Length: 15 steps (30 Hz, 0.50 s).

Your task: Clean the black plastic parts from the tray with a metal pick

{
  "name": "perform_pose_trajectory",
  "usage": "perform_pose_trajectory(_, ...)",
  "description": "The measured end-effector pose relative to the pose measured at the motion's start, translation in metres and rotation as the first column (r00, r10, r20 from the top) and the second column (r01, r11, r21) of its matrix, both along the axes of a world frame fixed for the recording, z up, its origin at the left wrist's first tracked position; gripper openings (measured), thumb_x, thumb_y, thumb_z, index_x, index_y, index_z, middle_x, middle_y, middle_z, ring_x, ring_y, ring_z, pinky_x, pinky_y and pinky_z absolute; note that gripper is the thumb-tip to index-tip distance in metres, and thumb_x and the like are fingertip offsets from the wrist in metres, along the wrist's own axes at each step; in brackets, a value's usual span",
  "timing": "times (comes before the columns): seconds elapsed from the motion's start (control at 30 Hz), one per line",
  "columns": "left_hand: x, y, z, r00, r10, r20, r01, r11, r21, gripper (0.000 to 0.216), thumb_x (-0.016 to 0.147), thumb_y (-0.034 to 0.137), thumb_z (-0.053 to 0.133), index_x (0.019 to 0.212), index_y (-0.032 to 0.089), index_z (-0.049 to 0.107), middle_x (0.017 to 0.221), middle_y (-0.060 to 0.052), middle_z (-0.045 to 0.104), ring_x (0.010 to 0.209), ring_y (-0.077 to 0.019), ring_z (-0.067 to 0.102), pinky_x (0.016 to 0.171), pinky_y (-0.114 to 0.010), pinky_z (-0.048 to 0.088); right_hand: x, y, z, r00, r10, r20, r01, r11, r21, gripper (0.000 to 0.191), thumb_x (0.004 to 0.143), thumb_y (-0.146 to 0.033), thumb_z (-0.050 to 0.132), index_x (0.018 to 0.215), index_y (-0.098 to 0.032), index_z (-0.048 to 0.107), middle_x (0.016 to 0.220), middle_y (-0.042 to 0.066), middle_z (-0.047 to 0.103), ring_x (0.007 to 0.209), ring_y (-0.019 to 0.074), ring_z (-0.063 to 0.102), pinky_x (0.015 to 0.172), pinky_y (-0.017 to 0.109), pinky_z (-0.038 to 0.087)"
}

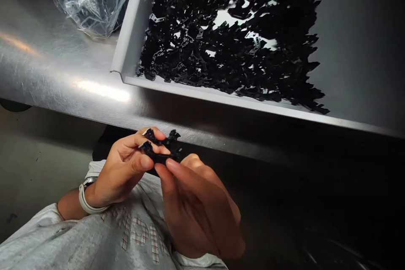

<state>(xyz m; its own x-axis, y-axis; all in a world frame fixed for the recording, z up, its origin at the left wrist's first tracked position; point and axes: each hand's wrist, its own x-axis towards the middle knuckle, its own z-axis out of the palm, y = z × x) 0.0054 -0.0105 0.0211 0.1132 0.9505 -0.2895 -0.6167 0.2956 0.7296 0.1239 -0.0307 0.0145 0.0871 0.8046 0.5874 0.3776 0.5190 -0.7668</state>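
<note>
Gripping a black piece [162,158], possibly two, in both hands: one handful under way, many loose.
Left hand [118,171] had thumb and fingers clamped on it; right hand [202,202] pinched its lower side, thumb against forefinger. Piece was just off the near edge of the metal surface [60,61], short of the near-left corner of the tray [131,29]. Loose black pieces [284,63] lay heaped from the tray's left wall rightward, apparently unhandled so far. Handling looked unfinished; no separate finished lot could be made out, so count unknown.
</note>
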Motion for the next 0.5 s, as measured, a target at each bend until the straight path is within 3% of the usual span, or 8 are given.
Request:
perform_pose_trajectory(0.1, 0.002, -0.001, -0.001, 0.999, 0.036, -0.033, -0.036, 0.999, 0.007, 0.013, 0.069, 0.035, 0.09, 0.074, 0.027, 0.081, 0.094, -0.002, 0.07, 0.079, -0.011, 0.068, 0.072, -0.02, 0.058, -0.003, -0.003, 0.0, 0.997, -0.057, 0.051, 0.06, 0.997, -0.046, 0.032, 0.086, -0.002, 0.065, 0.112, -0.021, 0.069, 0.068, -0.003, 0.052, 0.053, 0.0107, 0.046, 0.044, 0.028, 0.039)
perform_pose_trajectory(0.33, 0.001, -0.001, -0.007, 0.992, 0.108, -0.064, -0.104, 0.993, 0.059, 0.014, 0.067, 0.032, 0.092, 0.072, 0.024, 0.081, 0.093, -0.003, 0.071, 0.08, -0.0103, 0.069, 0.075, -0.018, 0.058, -0.007, -0.006, -0.005, 0.993, -0.082, 0.082, 0.085, 0.996, -0.031, 0.023, 0.086, -0.007, 0.07, 0.103, -0.021, 0.069, 0.063, -0.004, 0.052, 0.051, 0.0106, 0.044, 0.042, 0.027, 0.04)
perform_pose_trajectory(0.5, 0.005, 0.001, -0.013, 0.996, 0.087, 0.01, -0.087, 0.995, 0.055, 0.014, 0.067, 0.029, 0.092, 0.073, 0.023, 0.081, 0.094, -0.004, 0.071, 0.077, -0.0115, 0.07, 0.076, -0.021, 0.058, -0.006, 0.005, -0.017, 0.988, -0.157, 0.004, 0.155, 0.98, 0.126, 0.041, 0.082, 0.0, 0.071, 0.114, -0.025, 0.072, 0.066, -0.004, 0.063, 0.049, 0.0109, 0.051, 0.047, 0.028, 0.05)
